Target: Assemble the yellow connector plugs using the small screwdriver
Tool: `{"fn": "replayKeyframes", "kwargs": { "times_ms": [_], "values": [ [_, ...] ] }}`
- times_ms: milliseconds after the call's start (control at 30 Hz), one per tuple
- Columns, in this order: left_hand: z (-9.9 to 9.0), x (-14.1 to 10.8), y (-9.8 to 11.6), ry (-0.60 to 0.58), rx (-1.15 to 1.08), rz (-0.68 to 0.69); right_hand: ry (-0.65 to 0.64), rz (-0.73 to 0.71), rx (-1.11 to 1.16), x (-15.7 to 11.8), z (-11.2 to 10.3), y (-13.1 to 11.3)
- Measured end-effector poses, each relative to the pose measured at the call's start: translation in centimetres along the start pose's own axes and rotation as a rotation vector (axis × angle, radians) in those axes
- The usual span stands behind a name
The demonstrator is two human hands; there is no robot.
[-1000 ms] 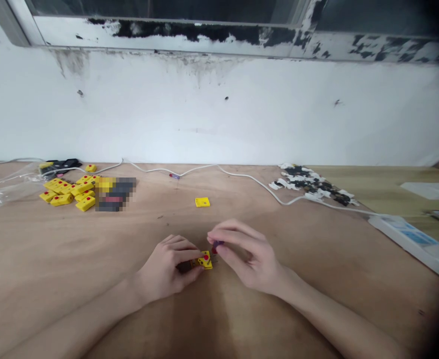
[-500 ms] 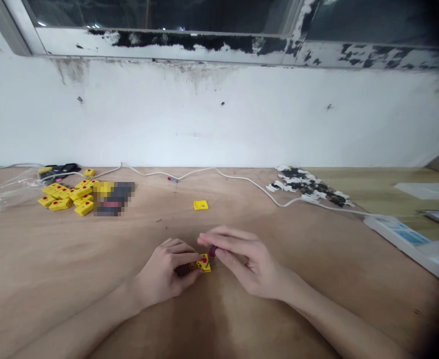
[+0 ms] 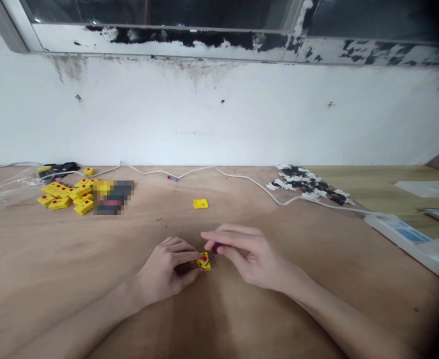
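Note:
My left hand (image 3: 170, 267) lies on the table with thumb and fingers closed around a small yellow case with a red button (image 3: 206, 267). Only the case's right end shows; the rest is under my fingers. Between the thumb and fingertips of my right hand (image 3: 247, 252) is a small screwdriver (image 3: 215, 248) with a dark purple and red handle. Its shaft points down and left, close to the case's right edge; whether the tip touches is too small to tell. Beyond my hands, a flat yellow cover (image 3: 200, 204) lies on the wood.
Several yellow cases with red buttons (image 3: 60, 203) are heaped at the left, beside a pixelated patch and a clear plastic bag (image 3: 2, 192). A white cable (image 3: 249, 178) crosses the back to a power strip (image 3: 406, 239). Black and white pieces (image 3: 309, 184) lie back right.
My right hand has shifted slightly right with the screwdriver, and its fingers have turned a little on the handle. The left hand and the yellow case stay in place.

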State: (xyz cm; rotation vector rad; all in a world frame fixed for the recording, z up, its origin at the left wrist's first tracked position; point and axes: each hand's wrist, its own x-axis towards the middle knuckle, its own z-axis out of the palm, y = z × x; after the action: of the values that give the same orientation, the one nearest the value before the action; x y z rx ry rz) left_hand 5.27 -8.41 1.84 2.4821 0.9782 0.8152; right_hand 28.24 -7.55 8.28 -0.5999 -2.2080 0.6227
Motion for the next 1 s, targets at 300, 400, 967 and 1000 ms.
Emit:
{"fn": "replayKeyframes", "kwargs": {
  "times_ms": [300, 400, 967, 1000],
  "values": [
    [-0.1, 0.0, 0.2, -0.012, -0.007, -0.023, -0.039, 0.051, -0.027, -0.4, 0.2, 0.3],
    [-0.1, 0.0, 0.3, -0.017, -0.007, -0.024, -0.094, 0.04, -0.038, -0.6, 0.3, 0.2],
    [0.0, 0.3, 0.8, 0.035, 0.054, 0.022, 0.076, 0.019, 0.041, -1.0, 1.6, 0.6],
    [0.1, 0.3, 0.6, 0.043, 0.062, 0.031, 0.114, 0.008, 0.054, -1.0, 1.6, 0.5]
  ]
}}
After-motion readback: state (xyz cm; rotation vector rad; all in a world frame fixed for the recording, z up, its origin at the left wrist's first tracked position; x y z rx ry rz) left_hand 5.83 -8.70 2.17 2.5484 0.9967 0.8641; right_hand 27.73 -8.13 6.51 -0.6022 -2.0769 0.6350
